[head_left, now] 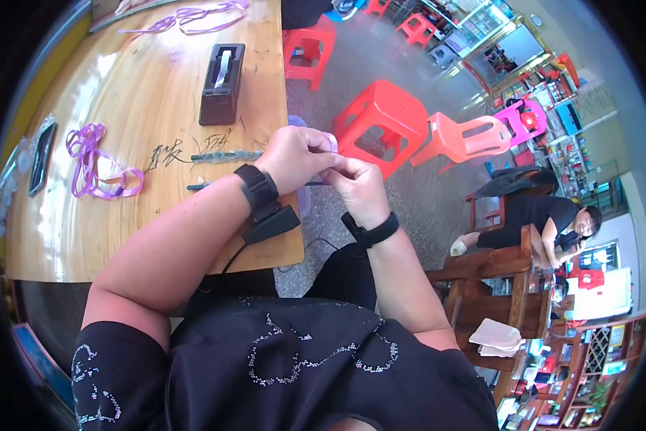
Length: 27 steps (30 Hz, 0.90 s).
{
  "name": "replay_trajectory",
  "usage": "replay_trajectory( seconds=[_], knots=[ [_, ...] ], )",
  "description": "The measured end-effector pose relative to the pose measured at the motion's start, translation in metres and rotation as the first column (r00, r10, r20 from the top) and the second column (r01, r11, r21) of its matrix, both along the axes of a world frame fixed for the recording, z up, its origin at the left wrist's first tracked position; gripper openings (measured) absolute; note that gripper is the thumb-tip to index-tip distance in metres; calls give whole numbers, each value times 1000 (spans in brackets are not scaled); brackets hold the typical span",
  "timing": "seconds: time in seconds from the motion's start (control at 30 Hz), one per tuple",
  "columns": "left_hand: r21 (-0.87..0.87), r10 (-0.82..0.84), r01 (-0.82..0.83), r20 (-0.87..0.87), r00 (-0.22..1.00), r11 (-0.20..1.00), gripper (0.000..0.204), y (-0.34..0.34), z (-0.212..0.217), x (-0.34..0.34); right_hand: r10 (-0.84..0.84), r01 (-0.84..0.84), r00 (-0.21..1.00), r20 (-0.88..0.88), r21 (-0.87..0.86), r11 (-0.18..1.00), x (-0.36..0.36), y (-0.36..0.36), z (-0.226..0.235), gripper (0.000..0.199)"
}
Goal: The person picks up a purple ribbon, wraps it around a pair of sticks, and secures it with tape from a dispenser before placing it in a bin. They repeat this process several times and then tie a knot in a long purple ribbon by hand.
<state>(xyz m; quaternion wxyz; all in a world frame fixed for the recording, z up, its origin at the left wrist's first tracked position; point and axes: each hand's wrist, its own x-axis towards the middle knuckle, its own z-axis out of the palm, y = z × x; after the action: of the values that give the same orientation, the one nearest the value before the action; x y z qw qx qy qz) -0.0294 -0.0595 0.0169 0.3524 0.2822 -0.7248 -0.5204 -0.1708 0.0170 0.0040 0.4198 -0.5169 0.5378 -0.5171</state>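
Nearest cam: black top point(316, 352) w/ sparkly studs, forearms reaching fwd past it. Purple ribbon point(332, 143), only a scrap visible, sits btwn the hands at the surface's point(172, 86) R edge, just past it, prob. so both sides are free to work. L hand point(300, 154) pinches it btwn thumb + fingers; R hand point(359, 185) meets it, thumb + finger pressed tog., likely on the same bit, tho tips partly hidden. Pens point(222, 156) lie just L of the hands, prob. for easy reach. Tape dispenser point(222, 85) stands near the R edge, beyond the hands, likely parked there to keep within reach. Loose ribbon coil point(86, 161) lies twd L edge, another ribbon bundle point(211, 18) nr far edge, prob. spare stock kept apart. Red stool point(384, 115) off R edge, on floor.
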Motion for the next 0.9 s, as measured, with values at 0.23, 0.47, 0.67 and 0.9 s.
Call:
replay_trajectory(
  seconds=[0.23, 0.47, 0.67, 0.9],
  knots=[
    [301, -72, 80, -39, 997, 950, 14, -7, -1, 5, -24, 20, 994, -109, -38, 999, -3, -7, 1, 8],
    [483, -39, 117, -168, 985, 868, 15, -15, -2, 6, -55, 47, 921, -386, -30, 998, -7, -9, 9, 11],
    [135, 105, -86, -140, 985, 987, 26, -20, -18, 5, -77, 69, 929, -361, -37, 997, -7, -26, 1, 11],
    [-289, 190, -166, 57, 980, 943, 12, -11, -14, 10, -146, 122, 926, -347, -88, 989, -11, -51, -14, 11]
  ],
)
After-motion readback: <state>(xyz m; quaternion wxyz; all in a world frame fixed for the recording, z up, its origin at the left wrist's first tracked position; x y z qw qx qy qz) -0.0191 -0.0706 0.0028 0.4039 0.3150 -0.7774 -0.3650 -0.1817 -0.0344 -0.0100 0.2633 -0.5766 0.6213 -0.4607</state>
